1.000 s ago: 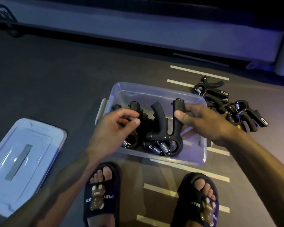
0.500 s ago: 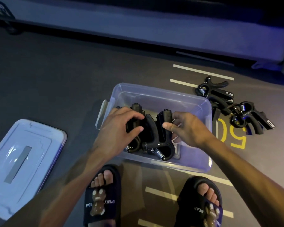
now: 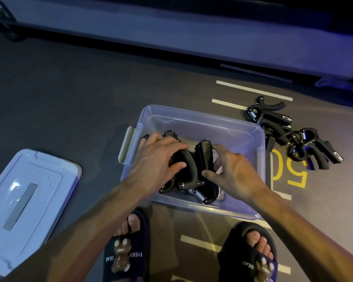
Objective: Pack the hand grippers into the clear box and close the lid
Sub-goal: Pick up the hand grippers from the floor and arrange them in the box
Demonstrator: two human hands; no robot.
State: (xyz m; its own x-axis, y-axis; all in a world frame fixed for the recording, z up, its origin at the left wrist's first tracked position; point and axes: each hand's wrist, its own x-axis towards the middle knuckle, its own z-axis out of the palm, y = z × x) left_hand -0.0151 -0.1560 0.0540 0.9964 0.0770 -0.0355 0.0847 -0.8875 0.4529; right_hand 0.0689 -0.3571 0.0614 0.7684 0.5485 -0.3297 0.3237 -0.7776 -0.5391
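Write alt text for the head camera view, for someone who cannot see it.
Seen from above, a person's left hand and right hand press black hand grippers into a clear box on the floor. More grippers lie right of the box, its lid lies to the left, and sandalled feet show below.

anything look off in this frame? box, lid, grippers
Nothing damaged or spilled. The clear box sits upright, both hands inside on the hand grippers. A loose pile of grippers lies unpacked on the floor right of the box. The lid lies flat to the left, off the box.
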